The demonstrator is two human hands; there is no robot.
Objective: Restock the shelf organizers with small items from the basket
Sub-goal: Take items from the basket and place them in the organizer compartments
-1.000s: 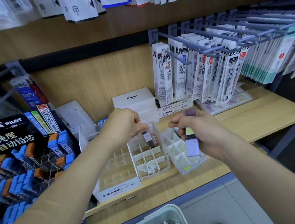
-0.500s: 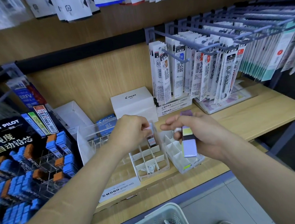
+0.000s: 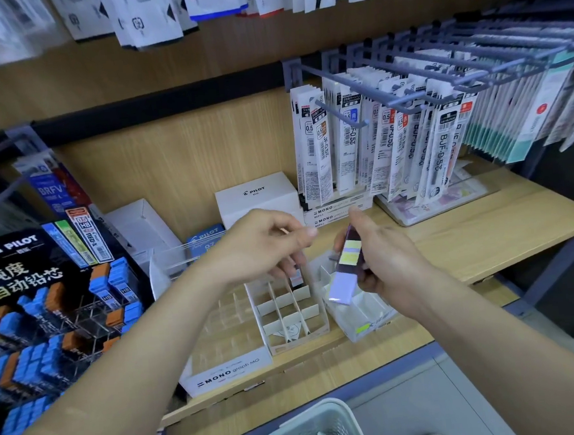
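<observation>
My left hand [image 3: 260,247] hovers over the white grid organizer [image 3: 317,331] with its fingers loosely apart. Just below its fingertips a small pink-and-dark item [image 3: 297,279] stands in the back right cell. My right hand [image 3: 388,260] grips a lilac pack of small items [image 3: 344,274] with yellow labels, tilted over a second white organizer [image 3: 370,327] to the right. A pale plastic basket [image 3: 295,433] sits at the bottom edge, with a few items inside.
A MONO-labelled divided tray [image 3: 227,373] lies left of the grid organizer. A Pilot lead display [image 3: 45,305] fills the left. White Pilot boxes [image 3: 256,199] stand behind. Refill packs [image 3: 393,147] hang on grey hooks at the right above the wooden shelf [image 3: 486,236].
My left hand has lifted from the grid organizer, leaving the small item in its back right cell. The right hand with the lilac pack has tilted slightly.
</observation>
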